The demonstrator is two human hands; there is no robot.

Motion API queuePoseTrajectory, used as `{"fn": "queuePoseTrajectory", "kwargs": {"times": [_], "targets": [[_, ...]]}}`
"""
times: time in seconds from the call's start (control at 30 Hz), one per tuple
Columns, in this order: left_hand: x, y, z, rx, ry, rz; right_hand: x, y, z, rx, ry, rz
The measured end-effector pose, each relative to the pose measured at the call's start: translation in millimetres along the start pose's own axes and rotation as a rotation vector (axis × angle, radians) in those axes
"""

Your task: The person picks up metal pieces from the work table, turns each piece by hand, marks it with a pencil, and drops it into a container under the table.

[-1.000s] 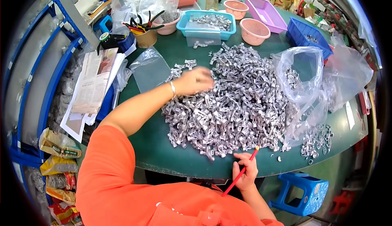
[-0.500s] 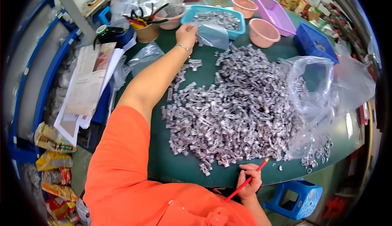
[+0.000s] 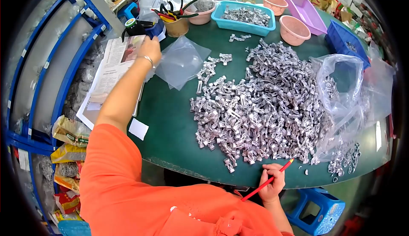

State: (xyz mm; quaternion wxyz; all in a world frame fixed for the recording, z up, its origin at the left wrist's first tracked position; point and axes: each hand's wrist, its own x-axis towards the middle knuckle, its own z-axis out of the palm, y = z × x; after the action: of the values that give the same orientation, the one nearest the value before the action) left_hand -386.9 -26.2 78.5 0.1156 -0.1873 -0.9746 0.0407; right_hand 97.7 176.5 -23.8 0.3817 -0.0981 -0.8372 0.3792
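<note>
My left hand reaches to the far left, over the edge of the newspaper and papers; its fingers look closed, and what they hold, if anything, is hidden. Just right of it, clear plastic bags lie flat on the green table. My right hand is at the table's front edge, wrapped round a red pencil whose tip points up and right. Beyond it spreads a large heap of small grey metal clips. A small white card lies near the left edge.
A turquoise basket holds metal parts. Nearby are pink bowls, a purple tray, a blue basket and a pot of pliers. A clear bag covers the heap's right side. A blue stool stands below.
My left hand has moved left from the turquoise basket to the papers. The plastic bag it held now lies on the table. The view has shifted left, and the white card now shows.
</note>
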Motion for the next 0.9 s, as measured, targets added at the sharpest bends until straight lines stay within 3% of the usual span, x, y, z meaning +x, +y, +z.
{"fn": "queuePoseTrajectory", "kwargs": {"times": [0.03, 0.1, 0.17, 0.3, 0.6, 0.63, 0.7, 0.73, 0.9], "targets": [[-14.4, 9.0, 4.7, -0.031, 0.196, 0.045, 0.3, -0.4, 0.0, -0.003, -0.005, 0.003], [-30.9, 30.2, 25.1, -0.109, 0.189, 0.424, -0.1, 0.3, 0.4, -0.007, -0.004, 0.001], [-60.1, 53.5, 47.1, -0.205, 0.068, 0.586, -1.0, -0.1, -0.1, -0.018, -0.008, 0.002], [-48.3, 58.6, 75.6, -0.330, -0.234, 0.490, 0.1, 0.6, 1.5, -0.039, -0.005, 0.005], [17.8, 23.6, 104.7, -0.278, -0.325, 0.406, -3.0, -0.5, 2.9, -0.048, -0.009, 0.039], [12.1, 29.3, 85.1, -0.281, -0.326, 0.407, -1.5, -0.5, 2.2, -0.054, -0.009, 0.035], [-2.8, 39.2, 49.9, -0.302, -0.527, 0.458, 0.6, -1.4, 1.8, -0.060, -0.013, 0.031], [-13.7, 43.0, 52.6, -0.119, -0.413, 0.528, 0.2, -2.5, 2.3, -0.060, -0.019, 0.028], [-5.3, 38.1, 54.5, -0.130, -0.387, 0.558, -0.5, 0.1, 4.1, -0.034, -0.016, 0.023]]}}
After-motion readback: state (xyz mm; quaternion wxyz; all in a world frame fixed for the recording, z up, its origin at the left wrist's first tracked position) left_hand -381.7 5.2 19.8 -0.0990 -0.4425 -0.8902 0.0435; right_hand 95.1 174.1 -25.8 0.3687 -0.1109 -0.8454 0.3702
